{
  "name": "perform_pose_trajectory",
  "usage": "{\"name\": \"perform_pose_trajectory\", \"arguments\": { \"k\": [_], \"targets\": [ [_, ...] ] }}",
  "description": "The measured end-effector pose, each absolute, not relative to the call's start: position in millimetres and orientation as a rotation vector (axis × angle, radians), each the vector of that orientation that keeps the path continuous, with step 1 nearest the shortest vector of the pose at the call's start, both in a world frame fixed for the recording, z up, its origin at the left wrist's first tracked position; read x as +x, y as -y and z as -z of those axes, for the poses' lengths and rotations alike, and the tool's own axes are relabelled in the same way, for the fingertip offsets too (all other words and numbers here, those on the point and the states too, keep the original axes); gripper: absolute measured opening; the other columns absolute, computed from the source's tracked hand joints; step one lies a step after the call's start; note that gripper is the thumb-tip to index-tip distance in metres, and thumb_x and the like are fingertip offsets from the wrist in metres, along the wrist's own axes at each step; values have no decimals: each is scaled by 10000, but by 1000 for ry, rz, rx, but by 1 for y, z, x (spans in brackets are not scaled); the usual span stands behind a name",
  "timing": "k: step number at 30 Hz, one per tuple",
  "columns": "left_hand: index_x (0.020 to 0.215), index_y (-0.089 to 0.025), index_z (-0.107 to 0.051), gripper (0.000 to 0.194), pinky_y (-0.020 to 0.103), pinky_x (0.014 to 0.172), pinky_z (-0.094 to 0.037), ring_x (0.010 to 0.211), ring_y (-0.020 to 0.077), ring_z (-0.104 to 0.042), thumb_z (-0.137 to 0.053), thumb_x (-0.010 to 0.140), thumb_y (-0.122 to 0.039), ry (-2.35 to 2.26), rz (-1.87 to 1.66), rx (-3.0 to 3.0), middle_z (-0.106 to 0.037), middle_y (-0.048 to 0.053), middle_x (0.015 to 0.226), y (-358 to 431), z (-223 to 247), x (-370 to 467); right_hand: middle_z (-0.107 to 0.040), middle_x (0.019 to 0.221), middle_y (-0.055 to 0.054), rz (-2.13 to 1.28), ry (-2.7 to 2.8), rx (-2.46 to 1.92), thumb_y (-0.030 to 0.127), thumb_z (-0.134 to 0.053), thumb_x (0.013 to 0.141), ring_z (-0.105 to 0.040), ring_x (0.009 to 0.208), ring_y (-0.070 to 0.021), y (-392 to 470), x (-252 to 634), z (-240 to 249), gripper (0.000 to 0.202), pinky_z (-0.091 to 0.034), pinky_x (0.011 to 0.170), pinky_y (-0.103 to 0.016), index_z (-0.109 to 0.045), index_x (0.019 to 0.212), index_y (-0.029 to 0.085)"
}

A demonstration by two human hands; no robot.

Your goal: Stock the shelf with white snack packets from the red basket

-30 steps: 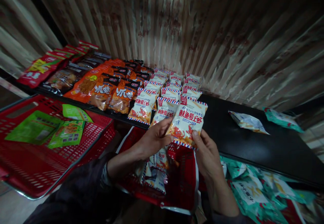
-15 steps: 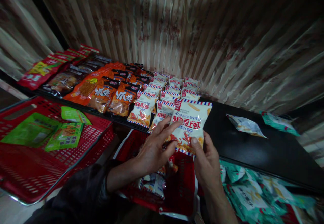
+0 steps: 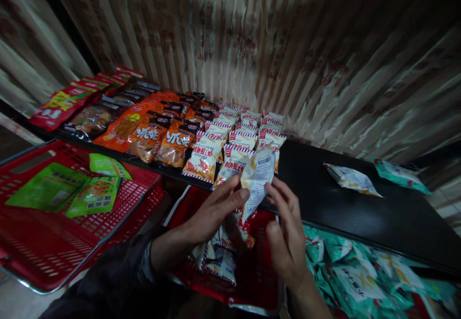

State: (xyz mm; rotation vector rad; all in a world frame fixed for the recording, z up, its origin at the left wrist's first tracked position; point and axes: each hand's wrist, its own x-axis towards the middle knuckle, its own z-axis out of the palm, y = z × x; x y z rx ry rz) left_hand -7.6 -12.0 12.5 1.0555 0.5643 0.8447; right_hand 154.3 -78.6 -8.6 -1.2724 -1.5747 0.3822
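A white snack bag (image 3: 256, 182), turned so its printed back and side show, is between my hands above a red basket (image 3: 264, 280). My left hand (image 3: 212, 213) grips its left edge between thumb and fingers. On the bag's right, my right hand (image 3: 286, 227) has its fingertips against the edge, with the thumb spread away. Just behind stand rows of matching white bags (image 3: 205, 155) on the black shelf (image 3: 306, 179). Inside the basket below lie more white bags (image 3: 220, 263), partly shadowed.
At left, a red basket (image 3: 21, 242) holds green packets (image 3: 95, 196). Orange packs (image 3: 176, 141) and red packs (image 3: 59, 103) line the shelf. One white bag (image 3: 351, 179) lies on the shelf at right. Teal bags (image 3: 355, 280) are piled below the shelf.
The held bag has turned from its front face to its back and side. My right thumb has come off it, and my left hand has closed on its edge.
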Motion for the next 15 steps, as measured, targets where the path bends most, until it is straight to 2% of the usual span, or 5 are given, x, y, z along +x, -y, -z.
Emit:
{"name": "perform_pose_trajectory", "arguments": {
  "k": [6, 10, 15],
  "targets": [
    [1183, -165, -614, 527, 359, 954, -465, 1140, 277, -608, -798, 724, -348, -630, -825, 957, -681, 94, 1207, 13, -14, 0, -525, 1376, -91, -137, 1680, -1308, 329, -550, 893, -497, 1233, -309, 82, 147, 5, 489, -407, 1015, -507, -521, 1381, 315],
    [1175, -148, -620, 541, 330, 850, -496, 1002, 257, -659, -797, 701, -340, -690, -796, 862, -714, 90, 1107, 12, -16, 1, -580, 1298, -89, -218, 1455, -1323, 291, -523, 919, -521, 1221, -269, 80, 149, 4, 400, -417, 1010, -468, -556, 1317, 293],
    [1136, -212, -686, 443, 322, 786, -512, 886, 235, -686, -757, 707, -290, -662, -773, 826, -740, 50, 1008, 10, -14, 0, -620, 1281, -74, -576, 961, -1325, 409, -609, 891, -592, 1130, -222, 66, 164, 9, 378, -450, 970, -392, -599, 1240, 261]
  ]
}}
